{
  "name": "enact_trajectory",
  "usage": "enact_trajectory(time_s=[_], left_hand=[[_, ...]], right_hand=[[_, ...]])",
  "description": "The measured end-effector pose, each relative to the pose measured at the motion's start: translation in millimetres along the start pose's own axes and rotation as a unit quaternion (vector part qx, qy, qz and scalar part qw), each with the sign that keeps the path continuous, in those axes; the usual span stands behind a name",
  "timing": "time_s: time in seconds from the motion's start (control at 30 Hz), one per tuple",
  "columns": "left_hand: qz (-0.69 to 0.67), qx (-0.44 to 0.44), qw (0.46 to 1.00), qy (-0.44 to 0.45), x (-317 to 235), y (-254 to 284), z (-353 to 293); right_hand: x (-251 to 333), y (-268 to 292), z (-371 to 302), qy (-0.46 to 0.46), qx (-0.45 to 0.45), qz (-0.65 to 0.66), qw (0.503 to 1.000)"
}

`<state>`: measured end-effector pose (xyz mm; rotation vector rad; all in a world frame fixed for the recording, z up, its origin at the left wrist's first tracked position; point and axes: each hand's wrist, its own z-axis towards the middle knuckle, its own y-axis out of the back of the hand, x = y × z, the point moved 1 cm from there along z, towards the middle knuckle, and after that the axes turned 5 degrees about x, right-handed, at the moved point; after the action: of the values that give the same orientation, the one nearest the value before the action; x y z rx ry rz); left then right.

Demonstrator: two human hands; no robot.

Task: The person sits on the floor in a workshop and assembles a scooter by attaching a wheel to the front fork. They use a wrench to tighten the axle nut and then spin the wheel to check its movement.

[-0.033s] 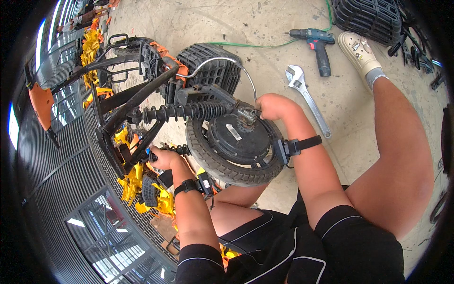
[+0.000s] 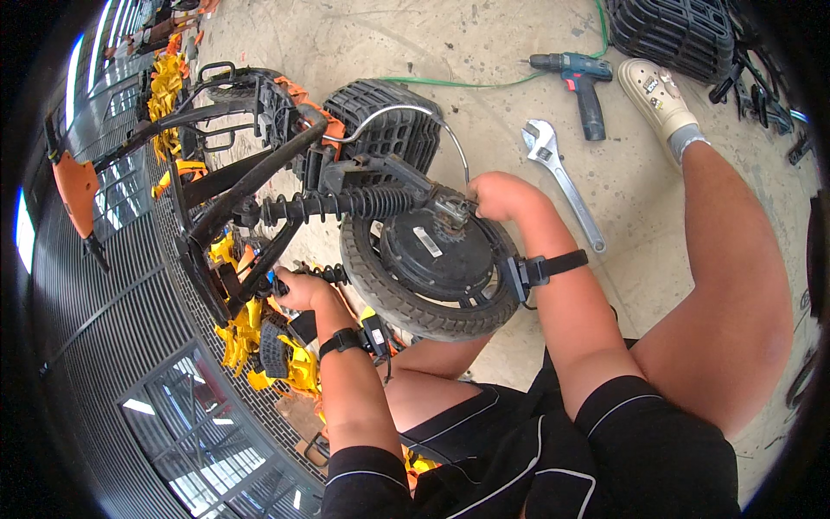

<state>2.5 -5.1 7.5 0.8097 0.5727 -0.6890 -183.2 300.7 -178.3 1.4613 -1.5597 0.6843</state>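
Note:
A black vehicle frame [image 2: 226,203] lies on its side, bearing a wheel with a black hub motor [image 2: 435,259] and a dusty tyre [image 2: 406,316]. Beside the axle, my right hand [image 2: 499,195] is closed with its fingertips at the axle end; what they pinch is hidden. My left hand [image 2: 299,289] is curled round a dark part at the frame's lower tube, by the end of the lower spring shock [image 2: 332,273]; I cannot make out that part. The upper spring shock [image 2: 346,205] runs from frame to axle. A bent metal rod [image 2: 406,107] arches from the frame toward my right hand.
On the concrete floor lie an adjustable wrench [image 2: 559,177] and a cordless drill [image 2: 584,85]. A black plastic basket [image 2: 679,35] stands far right, near my shoe [image 2: 654,97]. Another black basket [image 2: 380,112] sits behind the frame. Yellow parts [image 2: 298,368] are piled at left.

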Motion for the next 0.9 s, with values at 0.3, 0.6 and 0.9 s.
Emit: enact_trajectory(time_s=[0.3,0.6,0.9], left_hand=[[-0.005,-0.009,1.0,-0.027,10.6,-1.4,7.7],[-0.024,0.003,1.0,-0.014,-3.5,-0.1,-3.1],[-0.003,-0.003,1.0,-0.007,-4.3,0.1,-3.6]], right_hand=[[-23.0,-12.3,11.0,0.041,-0.112,0.052,0.992],[-23.7,-30.1,18.0,0.064,-0.198,-0.002,0.978],[-4.1,0.1,0.2,0.02,-0.014,0.015,1.0]])
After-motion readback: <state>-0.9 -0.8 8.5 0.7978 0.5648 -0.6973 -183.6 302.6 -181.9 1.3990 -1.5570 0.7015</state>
